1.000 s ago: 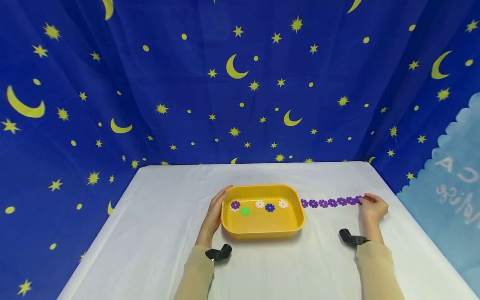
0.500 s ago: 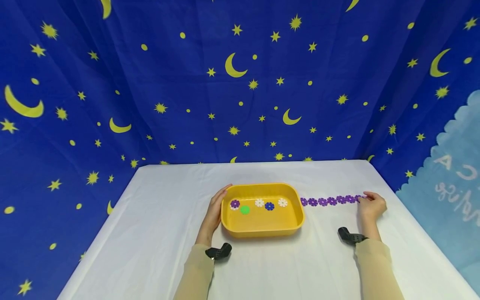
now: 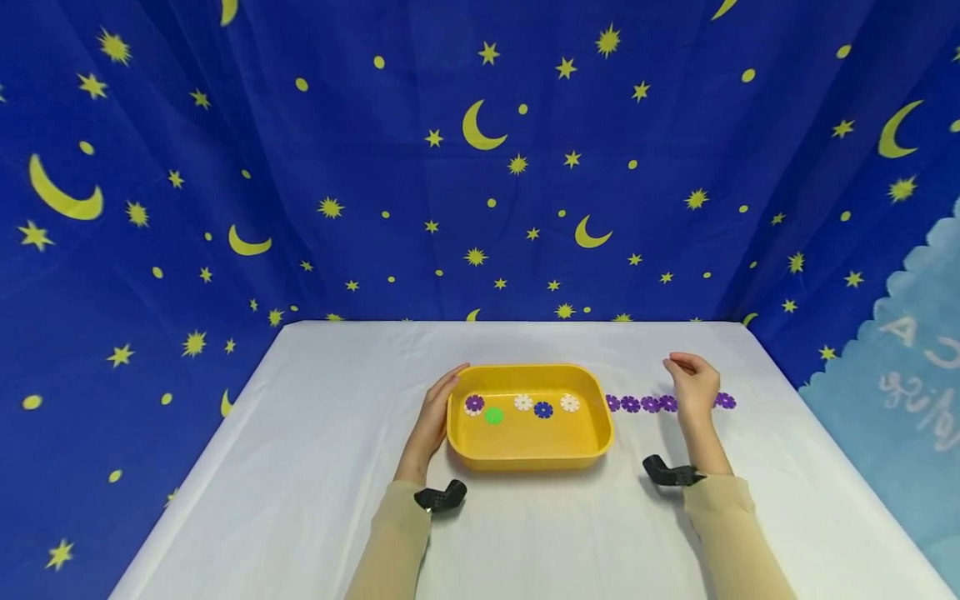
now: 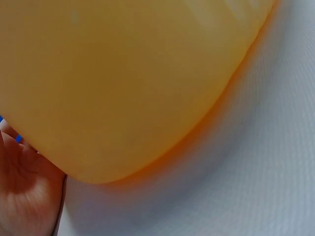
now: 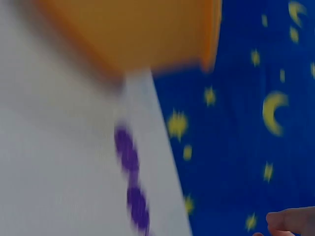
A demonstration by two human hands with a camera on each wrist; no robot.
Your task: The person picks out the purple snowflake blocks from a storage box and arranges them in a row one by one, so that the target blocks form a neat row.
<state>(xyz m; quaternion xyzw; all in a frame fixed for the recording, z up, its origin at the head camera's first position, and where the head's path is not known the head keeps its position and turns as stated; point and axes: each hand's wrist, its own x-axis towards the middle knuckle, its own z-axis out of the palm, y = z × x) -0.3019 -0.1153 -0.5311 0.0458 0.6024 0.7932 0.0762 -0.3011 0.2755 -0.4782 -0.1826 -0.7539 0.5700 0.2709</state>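
A yellow plastic tray [image 3: 528, 442] holds several flower-shaped discs: a green disc [image 3: 493, 415], a blue disc [image 3: 543, 409], a white disc [image 3: 570, 403] and a purple disc [image 3: 475, 402] overlapping a white one. My left hand [image 3: 429, 423] lies along the tray's left side, fingers extended towards its back corner; its palm [image 4: 27, 191] shows beside the tray wall in the left wrist view. To the tray's right, a row of purple discs [image 3: 631, 404] runs across the cloth. My right hand [image 3: 694, 387] is over this row, hiding part of it, fingers bent, with nothing visible in them.
A white cloth [image 3: 337, 433] covers the table. Behind it hangs a blue curtain [image 3: 390, 167] with yellow moons and stars, and a light blue panel [image 3: 900, 400] stands at the right. Each wrist wears a black camera [image 3: 667, 471].
My right hand has left the right end of the purple row and moved left and back, towards the tray. The end disc is now uncovered. My left hand stays at the tray.
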